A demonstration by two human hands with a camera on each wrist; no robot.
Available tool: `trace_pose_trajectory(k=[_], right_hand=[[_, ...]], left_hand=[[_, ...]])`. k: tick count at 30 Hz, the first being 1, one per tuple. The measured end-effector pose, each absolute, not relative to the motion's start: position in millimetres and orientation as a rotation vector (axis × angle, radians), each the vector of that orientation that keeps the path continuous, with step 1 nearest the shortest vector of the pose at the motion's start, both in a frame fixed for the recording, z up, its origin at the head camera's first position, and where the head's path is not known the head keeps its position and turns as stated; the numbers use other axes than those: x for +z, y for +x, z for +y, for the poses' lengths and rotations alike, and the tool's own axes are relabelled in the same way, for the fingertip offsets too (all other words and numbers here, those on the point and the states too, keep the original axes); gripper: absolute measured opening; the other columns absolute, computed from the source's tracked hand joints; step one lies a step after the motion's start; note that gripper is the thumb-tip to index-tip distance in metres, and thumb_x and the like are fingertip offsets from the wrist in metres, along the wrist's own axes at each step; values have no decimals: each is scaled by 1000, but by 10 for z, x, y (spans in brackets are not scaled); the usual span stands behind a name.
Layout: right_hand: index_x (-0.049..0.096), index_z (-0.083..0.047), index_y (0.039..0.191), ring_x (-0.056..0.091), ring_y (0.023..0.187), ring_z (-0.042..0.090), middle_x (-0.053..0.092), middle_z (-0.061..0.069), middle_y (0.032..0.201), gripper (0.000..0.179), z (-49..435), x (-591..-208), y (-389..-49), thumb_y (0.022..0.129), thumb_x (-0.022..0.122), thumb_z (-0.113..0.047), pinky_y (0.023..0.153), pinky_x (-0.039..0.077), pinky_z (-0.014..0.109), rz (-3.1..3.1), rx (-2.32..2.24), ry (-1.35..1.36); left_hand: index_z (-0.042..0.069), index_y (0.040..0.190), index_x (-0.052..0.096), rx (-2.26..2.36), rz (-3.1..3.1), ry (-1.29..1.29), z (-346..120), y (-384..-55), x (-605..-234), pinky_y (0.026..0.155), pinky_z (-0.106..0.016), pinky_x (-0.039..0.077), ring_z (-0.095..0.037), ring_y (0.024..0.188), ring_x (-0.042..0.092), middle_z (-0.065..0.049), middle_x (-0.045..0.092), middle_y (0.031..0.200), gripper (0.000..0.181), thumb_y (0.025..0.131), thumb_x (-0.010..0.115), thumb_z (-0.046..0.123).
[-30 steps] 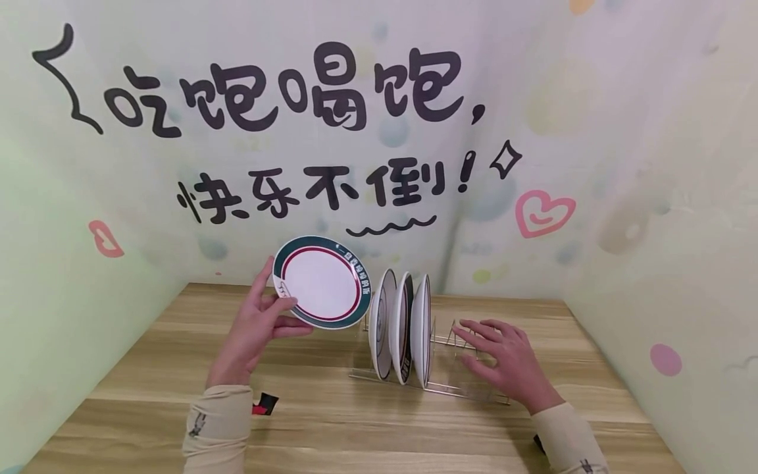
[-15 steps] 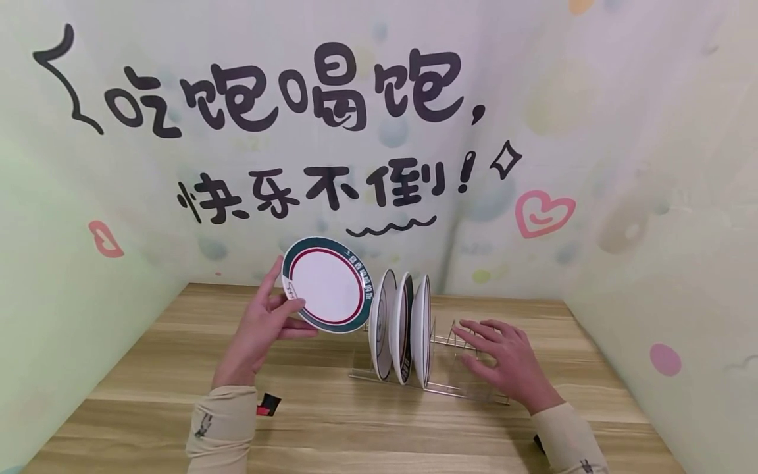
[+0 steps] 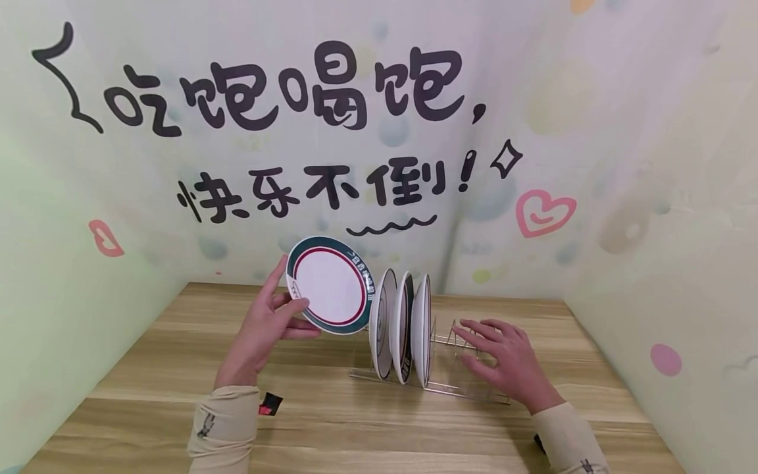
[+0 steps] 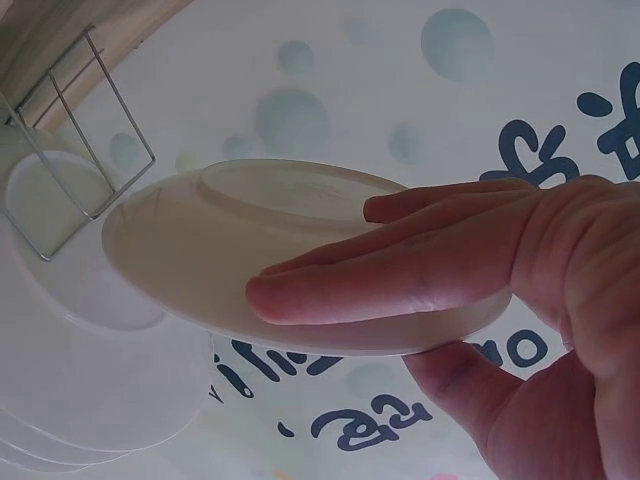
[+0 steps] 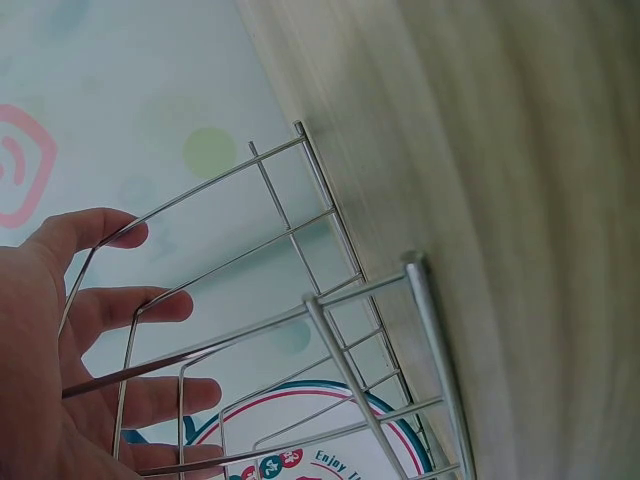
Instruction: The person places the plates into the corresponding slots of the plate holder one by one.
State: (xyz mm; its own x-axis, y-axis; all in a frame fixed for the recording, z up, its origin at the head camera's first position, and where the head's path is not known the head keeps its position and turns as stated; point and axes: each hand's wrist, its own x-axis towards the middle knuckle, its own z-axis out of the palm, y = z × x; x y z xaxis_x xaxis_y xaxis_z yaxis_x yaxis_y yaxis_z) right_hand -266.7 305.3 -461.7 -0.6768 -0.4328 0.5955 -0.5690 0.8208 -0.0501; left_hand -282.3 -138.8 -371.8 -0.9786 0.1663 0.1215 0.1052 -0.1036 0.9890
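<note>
My left hand [image 3: 260, 332] grips a white plate [image 3: 329, 286] with a green rim and a red ring, thumb on its face and fingers behind it. The plate is raised and tilted, its face toward me; the left wrist view shows its pale underside [image 4: 180, 260]. Just right of it, three plates [image 3: 421, 329] stand on edge in a wire dish rack [image 3: 468, 394]. Whether the held plate touches the nearest one, I cannot tell. My right hand [image 3: 503, 355] rests on the rack's right end, its spread fingers against the wires [image 5: 180, 355].
The rack stands on a wood-grain table [image 3: 331, 428]. A small black and red piece [image 3: 270, 403] lies beside my left sleeve, and a dark object [image 3: 539, 443] shows by my right sleeve. A printed backdrop [image 3: 379, 145] rises behind the table, with pale walls at both sides.
My left hand has moved the plate a little to the right, toward the standing plates, mostly in the first half second. My right hand stays in place on the rack.
</note>
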Motion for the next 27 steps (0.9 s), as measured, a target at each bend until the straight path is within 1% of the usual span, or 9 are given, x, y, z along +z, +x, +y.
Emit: trace_pose_trajectory(k=[6, 11, 16, 22, 27], right_hand=[[67, -27, 141, 57, 124, 36, 65, -1, 140, 53, 3050, -4622, -2661, 90, 77, -36, 98, 39, 67, -2422, 319, 738], [66, -28, 142, 57, 124, 36, 65, -1, 141, 53, 3050, -4619, -2664, 90, 76, -36, 98, 40, 67, -2422, 319, 741], [66, -28, 142, 58, 123, 36, 65, -1, 140, 52, 3053, -4611, -2682, 91, 75, -37, 96, 40, 67, -2403, 320, 755], [67, -26, 141, 58, 122, 37, 66, 0, 139, 52, 3046, -4600, -2680, 91, 75, -36, 96, 40, 67, -2385, 326, 767], [67, -27, 141, 59, 121, 37, 66, 1, 138, 52, 3050, -4596, -2668, 90, 76, -35, 95, 41, 68, -2389, 323, 765]], left_hand=[[50, 163, 16, 2277, 2073, 303, -1383, -2822, -3721, 75, -52, 61, -43, 87, 75, -33, 53, 135, 87, 104, 61, 5], [51, 163, 17, 2270, 2080, 298, -1354, -2814, -3714, 74, -52, 61, -45, 87, 75, -32, 53, 136, 88, 103, 63, 5], [54, 161, 20, 2231, 2123, 296, -1294, -2796, -3689, 76, -54, 61, -44, 88, 75, -31, 52, 135, 89, 102, 65, 4], [54, 161, 22, 2221, 2124, 301, -1212, -2775, -3674, 75, -52, 62, -44, 90, 74, -29, 50, 135, 91, 100, 67, 3], [55, 159, 24, 2174, 2184, 298, -1132, -2725, -3640, 75, -50, 62, -46, 86, 74, -27, 48, 134, 89, 99, 68, 6]])
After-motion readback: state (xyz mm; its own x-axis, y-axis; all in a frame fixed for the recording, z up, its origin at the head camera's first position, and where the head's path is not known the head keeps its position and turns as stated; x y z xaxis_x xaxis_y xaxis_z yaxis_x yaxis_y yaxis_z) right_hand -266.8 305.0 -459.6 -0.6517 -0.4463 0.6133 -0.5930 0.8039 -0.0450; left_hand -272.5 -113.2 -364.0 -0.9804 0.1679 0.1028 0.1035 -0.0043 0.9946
